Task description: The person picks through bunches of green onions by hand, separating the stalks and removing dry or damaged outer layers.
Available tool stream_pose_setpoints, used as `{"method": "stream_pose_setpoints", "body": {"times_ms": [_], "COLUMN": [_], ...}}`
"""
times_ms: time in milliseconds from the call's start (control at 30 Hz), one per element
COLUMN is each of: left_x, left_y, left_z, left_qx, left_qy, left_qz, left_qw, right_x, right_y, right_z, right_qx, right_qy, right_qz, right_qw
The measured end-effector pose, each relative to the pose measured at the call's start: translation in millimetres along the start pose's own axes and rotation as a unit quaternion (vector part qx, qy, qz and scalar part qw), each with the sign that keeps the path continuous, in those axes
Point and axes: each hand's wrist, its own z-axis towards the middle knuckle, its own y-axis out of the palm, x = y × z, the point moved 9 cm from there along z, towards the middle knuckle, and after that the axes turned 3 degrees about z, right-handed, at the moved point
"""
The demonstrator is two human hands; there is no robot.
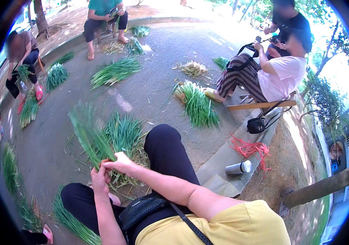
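Observation:
A bunch of chives is held out in front of my knees, its green leaves fanning up and to the left. My left hand is closed at the bunch's lower end. Beside it, my right hand closes on the same end, its fingers meeting those of the left. Just behind the bunch, a heap of chives lies on the pavement. Dry trimmed leaves are strewn under my hands. The very tips of some fingers are hidden by the stems.
More chives lie in bundles on the ground, including one pile ahead right and another by my left leg. Red strips and a steel flask lie at the right. Several people sit around; a black bag hangs from a wooden seat.

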Motion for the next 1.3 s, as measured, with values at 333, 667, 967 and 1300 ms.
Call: {"method": "stream_pose_setpoints", "body": {"times_ms": [333, 667, 967, 1300], "left_x": [-8.2, -5.9, -3.7, -6.0], "left_y": [-17.3, -17.8, -4.1, -5.8], "left_z": [3.5, 2.1, -3.0, -1.2], "left_qx": [0.041, 0.037, -0.015, -0.049], "left_qy": [-0.014, -0.004, -0.014, -0.041], "left_qz": [-0.041, -0.032, -0.099, -0.164], "left_qw": [0.998, 0.999, 0.995, 0.984], "right_x": [21.6, 14.6, 20.7, 21.5], "right_y": [-0.2, 7.7, 7.5, 18.0], "right_z": [5.8, -0.9, 2.3, 2.4], "right_qx": [-0.024, -0.036, -0.038, -0.078], "right_qy": [0.078, 0.044, 0.084, 0.068], "right_qz": [-0.055, 0.011, 0.025, 0.094], "right_qw": [0.995, 0.998, 0.995, 0.99]}}
